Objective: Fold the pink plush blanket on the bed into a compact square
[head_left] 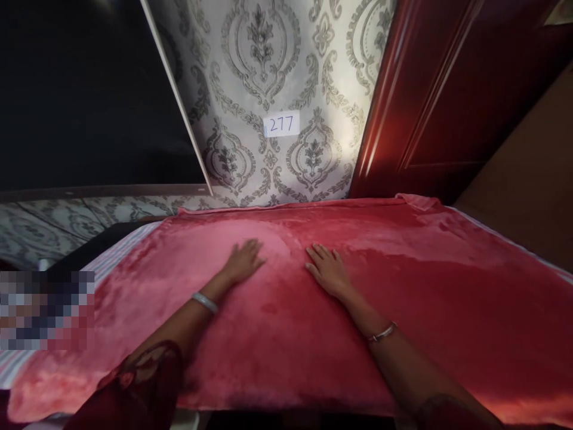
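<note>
Both hands lie flat and open, palms down, gripping nothing. The left hand (244,260) and the right hand (326,269) press side by side, a little apart, on a red plush blanket (425,298) spread across a bed, near its far middle. Each wrist wears a silver bangle. A striped sheet (114,254) shows under the blanket's left edge. Behind is patterned wallpaper (268,60) bearing a small label (282,124) reading 277, with a dark television screen (89,89) to the left and a reddish wooden door (439,89) to the right.
</note>
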Action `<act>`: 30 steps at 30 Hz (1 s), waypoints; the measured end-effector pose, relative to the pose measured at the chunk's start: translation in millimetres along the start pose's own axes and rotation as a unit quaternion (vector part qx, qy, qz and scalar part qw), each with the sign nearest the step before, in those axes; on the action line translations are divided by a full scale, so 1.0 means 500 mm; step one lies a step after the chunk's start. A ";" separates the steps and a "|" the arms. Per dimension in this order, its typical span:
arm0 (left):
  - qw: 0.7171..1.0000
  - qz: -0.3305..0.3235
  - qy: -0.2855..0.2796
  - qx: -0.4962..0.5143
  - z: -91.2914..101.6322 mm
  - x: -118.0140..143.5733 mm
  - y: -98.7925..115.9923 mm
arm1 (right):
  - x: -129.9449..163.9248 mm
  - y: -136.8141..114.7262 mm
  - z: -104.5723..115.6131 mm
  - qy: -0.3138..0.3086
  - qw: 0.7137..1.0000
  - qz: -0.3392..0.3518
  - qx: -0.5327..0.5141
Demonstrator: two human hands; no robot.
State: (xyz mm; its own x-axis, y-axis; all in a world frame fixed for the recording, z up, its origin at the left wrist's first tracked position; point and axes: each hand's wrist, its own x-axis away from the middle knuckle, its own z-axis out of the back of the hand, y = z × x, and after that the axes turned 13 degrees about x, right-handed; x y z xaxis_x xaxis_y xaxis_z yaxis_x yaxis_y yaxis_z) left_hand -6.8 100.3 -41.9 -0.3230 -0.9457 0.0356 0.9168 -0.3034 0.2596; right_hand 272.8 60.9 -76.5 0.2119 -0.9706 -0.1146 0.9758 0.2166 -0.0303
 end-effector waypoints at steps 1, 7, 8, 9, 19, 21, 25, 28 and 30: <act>0.996 0.085 0.037 -0.015 0.020 0.001 -0.030 | 0.000 0.000 -0.001 0.002 1.000 0.000 -0.001; 0.979 0.157 0.118 -0.051 0.098 0.078 -0.146 | -0.004 -0.001 -0.012 0.013 1.000 0.000 -0.011; 0.978 0.158 0.123 -0.055 0.098 0.084 -0.146 | -0.006 0.000 -0.014 0.016 1.000 -0.002 -0.016; 0.977 0.159 0.128 -0.057 0.093 0.084 -0.139 | -0.007 0.002 -0.016 0.020 1.000 -0.004 -0.022; 0.997 0.035 0.074 0.002 -0.027 -0.015 0.074 | 0.020 -0.021 0.011 0.091 0.985 0.126 -0.071; 0.996 0.014 0.085 -0.005 -0.039 -0.011 0.073 | 0.030 -0.039 0.015 0.059 0.976 0.197 -0.077; 0.995 -0.006 0.099 -0.020 -0.045 -0.007 0.057 | 0.028 -0.055 0.009 0.007 0.963 0.256 -0.081; 0.995 -0.007 0.102 -0.019 -0.042 -0.009 0.059 | 0.006 -0.028 0.003 -0.004 0.974 0.223 -0.048; 0.995 -0.004 0.098 -0.018 -0.038 -0.010 0.064 | -0.011 0.012 0.003 -0.011 0.990 0.142 -0.011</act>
State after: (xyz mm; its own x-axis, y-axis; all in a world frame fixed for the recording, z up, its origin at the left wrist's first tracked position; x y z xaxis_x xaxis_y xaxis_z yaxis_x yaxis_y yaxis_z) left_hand 28.5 93.1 -52.4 -0.2813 -0.9469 -0.1557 0.9235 -0.3112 0.2243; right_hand 277.6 67.2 -74.5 0.4795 -0.8718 -0.1002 0.8749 0.4838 -0.0222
